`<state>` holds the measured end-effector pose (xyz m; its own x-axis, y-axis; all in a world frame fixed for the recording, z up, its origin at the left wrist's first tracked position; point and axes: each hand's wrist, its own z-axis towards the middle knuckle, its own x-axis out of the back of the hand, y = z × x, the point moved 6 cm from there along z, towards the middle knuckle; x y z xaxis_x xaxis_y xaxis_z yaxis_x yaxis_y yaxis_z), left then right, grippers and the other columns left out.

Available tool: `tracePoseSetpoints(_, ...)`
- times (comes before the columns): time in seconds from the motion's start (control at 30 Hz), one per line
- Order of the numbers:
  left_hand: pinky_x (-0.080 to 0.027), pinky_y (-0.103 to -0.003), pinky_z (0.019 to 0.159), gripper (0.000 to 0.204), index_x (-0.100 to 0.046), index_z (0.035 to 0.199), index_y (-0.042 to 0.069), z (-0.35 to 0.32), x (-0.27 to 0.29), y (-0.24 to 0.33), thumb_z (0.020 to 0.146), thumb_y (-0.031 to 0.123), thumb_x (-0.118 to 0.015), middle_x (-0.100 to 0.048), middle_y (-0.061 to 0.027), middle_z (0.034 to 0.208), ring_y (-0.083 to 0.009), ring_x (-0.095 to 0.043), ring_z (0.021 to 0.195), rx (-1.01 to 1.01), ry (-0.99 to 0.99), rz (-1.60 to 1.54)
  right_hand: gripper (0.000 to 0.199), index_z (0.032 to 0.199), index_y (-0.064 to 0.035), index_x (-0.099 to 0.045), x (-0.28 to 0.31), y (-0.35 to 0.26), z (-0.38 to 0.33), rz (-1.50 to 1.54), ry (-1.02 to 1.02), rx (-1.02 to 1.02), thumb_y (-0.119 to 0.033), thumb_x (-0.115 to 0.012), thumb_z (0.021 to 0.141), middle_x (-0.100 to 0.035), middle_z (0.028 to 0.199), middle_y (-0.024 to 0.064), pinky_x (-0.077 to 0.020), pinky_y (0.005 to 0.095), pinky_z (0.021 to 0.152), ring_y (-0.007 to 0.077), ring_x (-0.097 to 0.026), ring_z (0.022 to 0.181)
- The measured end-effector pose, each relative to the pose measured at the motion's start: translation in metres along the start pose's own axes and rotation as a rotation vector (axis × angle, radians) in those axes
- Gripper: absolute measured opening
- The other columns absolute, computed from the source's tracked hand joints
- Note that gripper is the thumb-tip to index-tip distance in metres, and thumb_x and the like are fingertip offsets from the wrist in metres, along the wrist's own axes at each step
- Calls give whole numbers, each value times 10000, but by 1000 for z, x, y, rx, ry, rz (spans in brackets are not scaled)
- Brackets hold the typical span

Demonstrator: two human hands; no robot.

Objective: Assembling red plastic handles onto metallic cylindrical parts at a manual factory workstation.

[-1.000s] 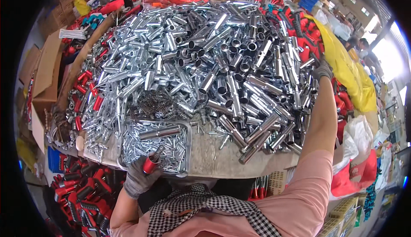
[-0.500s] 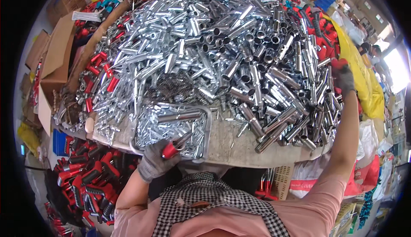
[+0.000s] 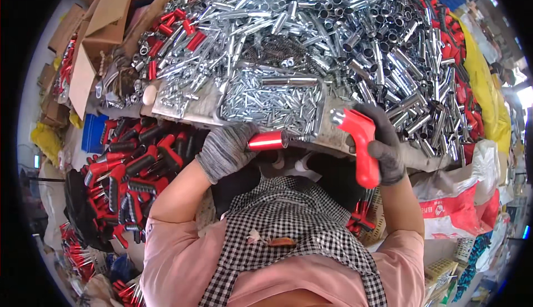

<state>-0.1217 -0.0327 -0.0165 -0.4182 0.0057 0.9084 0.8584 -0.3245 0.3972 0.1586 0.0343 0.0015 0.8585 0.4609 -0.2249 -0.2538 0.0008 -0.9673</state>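
Note:
My left hand, in a grey knit glove, is closed around a shiny red metal tube lying nearly level. A thin metal piece shows at the tube's right end. To the right of it, my gloved right hand grips a red pistol-shaped tool handle with a metal fitting at its upper left end. The tube and the handle are apart. Both are held over the near table edge, by a tray of small metal pins with a longer chrome tube across it.
A big heap of chrome tubes covers the table, with red tubes at its left. Red-and-black handles fill the space below left. A cardboard box stands far left, and a red-and-white sack lies at right.
My right hand has come back from the handles at the far right, bringing the red handle near the tray. My left hand has turned the red tube level. The view has shifted.

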Motion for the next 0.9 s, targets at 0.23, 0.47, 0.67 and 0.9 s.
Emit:
tracePoseSetpoints(0.23, -490, -428, 702, 406, -578, 1062, 52, -22, 8, -1, 716, 244, -667, -624, -135, 933, -314, -616, 814, -86, -80, 179, 537, 1190, -4, -568, -42, 19, -29, 43, -225, -542, -225, -726, 726, -658, 887, 94, -508, 271, 689, 161, -627, 770)
tracePoseSetpoints(0.47, -499, -429, 641, 372, -598, 1013, 61, -30, 0, 13, 675, 202, -667, -619, -125, 843, -320, -619, 739, -226, 37, 197, 456, 1049, -25, -648, -62, -3, -27, -441, -302, -424, -241, -811, 683, -678, 875, 34, -500, 274, 726, 99, -615, 800)
tracePoseSetpoints(0.67, -491, -427, 683, 395, -598, 1038, 35, -25, -22, 26, 745, 285, -688, -632, -178, 847, -308, -633, 781, -107, -389, -38, 476, 1106, -107, -630, -88, -23, -41, -1426, -492, 374, -215, -743, 656, -594, 783, 62, -501, 381, 661, 264, -590, 657)
tracePoseSetpoints(0.9, -450, -300, 443, 286, -597, 875, 13, -53, -83, 41, 696, 200, -719, -597, -80, 647, -146, -576, 527, -106, -1100, -832, 344, 1020, -80, -657, -129, -29, -66, -1296, -994, 1112, -198, -606, 700, -630, 820, 71, -518, 385, 703, 229, -622, 752)
